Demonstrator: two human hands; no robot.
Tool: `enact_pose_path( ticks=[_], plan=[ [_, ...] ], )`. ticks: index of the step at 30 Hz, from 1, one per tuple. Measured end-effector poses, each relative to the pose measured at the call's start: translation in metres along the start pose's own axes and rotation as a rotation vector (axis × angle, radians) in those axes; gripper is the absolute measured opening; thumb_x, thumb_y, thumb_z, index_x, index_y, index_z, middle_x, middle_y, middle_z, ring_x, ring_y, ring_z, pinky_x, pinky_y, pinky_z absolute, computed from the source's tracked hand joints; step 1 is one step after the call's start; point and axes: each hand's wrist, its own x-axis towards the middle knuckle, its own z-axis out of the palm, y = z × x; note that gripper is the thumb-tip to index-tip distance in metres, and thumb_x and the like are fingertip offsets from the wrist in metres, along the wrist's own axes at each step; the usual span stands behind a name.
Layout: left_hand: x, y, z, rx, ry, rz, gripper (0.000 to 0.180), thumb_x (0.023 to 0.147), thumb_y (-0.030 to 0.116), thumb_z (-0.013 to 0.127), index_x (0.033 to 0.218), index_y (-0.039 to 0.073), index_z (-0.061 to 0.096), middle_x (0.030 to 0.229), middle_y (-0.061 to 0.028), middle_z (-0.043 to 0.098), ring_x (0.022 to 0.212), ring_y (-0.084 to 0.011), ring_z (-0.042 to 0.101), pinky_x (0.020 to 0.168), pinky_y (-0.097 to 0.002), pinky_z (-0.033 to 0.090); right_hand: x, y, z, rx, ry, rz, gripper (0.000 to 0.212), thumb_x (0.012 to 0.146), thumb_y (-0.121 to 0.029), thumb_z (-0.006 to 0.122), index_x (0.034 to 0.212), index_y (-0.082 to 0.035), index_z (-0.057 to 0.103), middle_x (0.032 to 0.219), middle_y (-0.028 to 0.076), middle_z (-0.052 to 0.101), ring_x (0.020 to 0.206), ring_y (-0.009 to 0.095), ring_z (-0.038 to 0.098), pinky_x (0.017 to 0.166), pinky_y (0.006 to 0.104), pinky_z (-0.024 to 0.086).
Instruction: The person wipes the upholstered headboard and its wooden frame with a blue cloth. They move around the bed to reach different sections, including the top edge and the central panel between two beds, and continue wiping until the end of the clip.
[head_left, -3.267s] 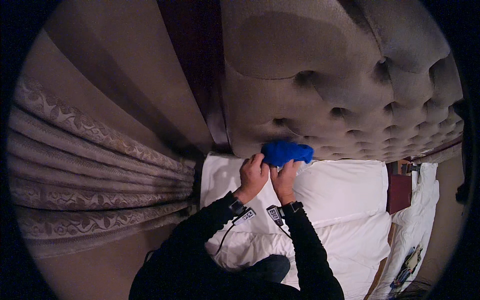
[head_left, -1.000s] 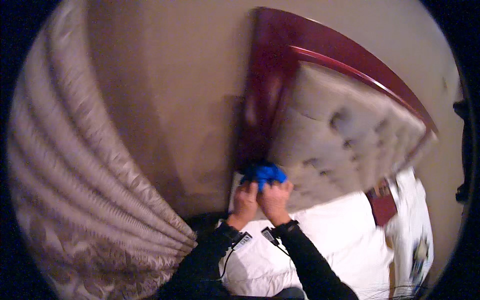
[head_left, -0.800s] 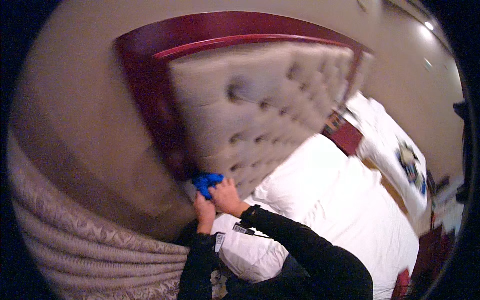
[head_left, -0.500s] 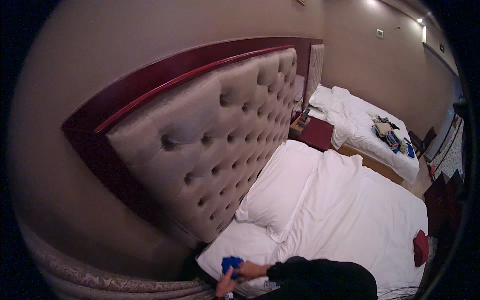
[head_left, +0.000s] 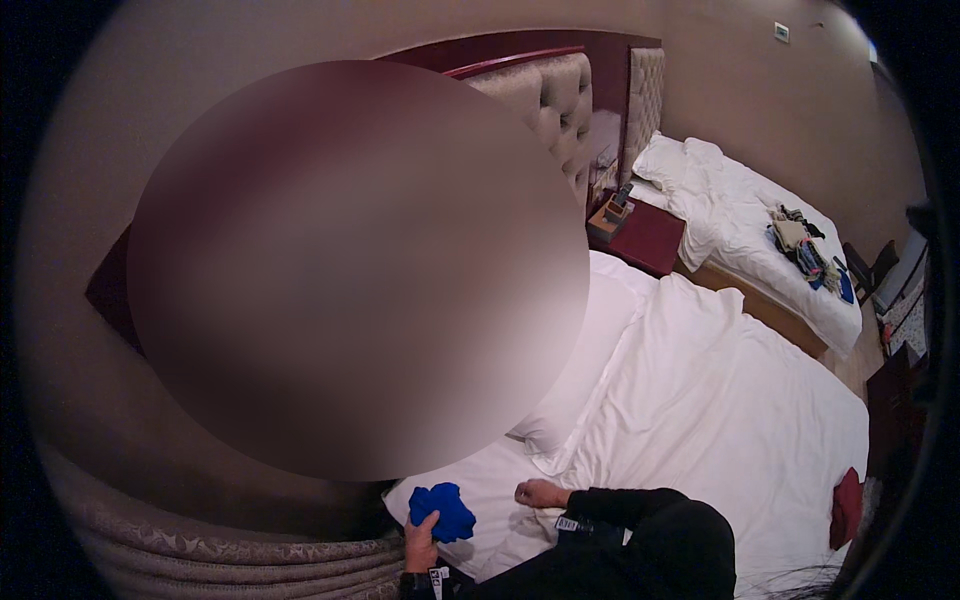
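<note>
A crumpled blue cloth is gripped in my left hand, with the thumb pressed on its near side. It is over the near corner of the white bed. To the right of the cloth and apart from it, my right hand is low over the white sheet with its fingers curled in. Nothing shows in that hand. A white pillow lies beyond it, partly covered by a large blurred oval that also hides most of the tufted headboard.
A dark red nightstand with a small box stands between the beds. The far bed bears a pile of clothes. A dark red cloth is at the near bed's right edge. Patterned curtain hangs at lower left.
My hands have separated: the left keeps the blue cloth, now spread fuller, and the right has moved away to the right. The view has shifted, and a blurred oval now covers the headboard.
</note>
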Motion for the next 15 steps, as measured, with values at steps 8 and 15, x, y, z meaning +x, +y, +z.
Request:
enact_pose_path(
  ticks=[8, 15],
  plan=[
    [-0.03, -0.048, -0.145, 0.351, -0.074, -0.017, 0.047, 0.086, 0.006, 0.069, 0.131, -0.002, 0.059, 0.127, -0.0175, 0.064, 0.116, -0.0313, 0.062, 0.103, -0.0432, 0.05, -0.115, 0.028, 0.001, -0.078, 0.251, 0.467, 0.032, 0.089, -0.032, 0.058, 0.093, -0.003, 0.071, 0.093, 0.022, 0.07, 0.089, 0.041, 0.067, 0.081, 0.0495, 0.053],
    [-0.043, 0.007, -0.152, 0.026, 0.08, -0.025, 0.046, 0.088, 0.011, 0.07, 0.13, -0.003, 0.058, 0.121, -0.0147, 0.066, 0.104, -0.0296, 0.065, 0.091, -0.0424, 0.055, -0.403, -0.027, 0.131, -0.211, 0.07, 0.953, 0.043, 0.084, -0.039, 0.054, 0.091, -0.001, 0.073, 0.09, 0.026, 0.07, 0.084, 0.044, 0.067, 0.078, 0.0546, 0.052]
  ],
)
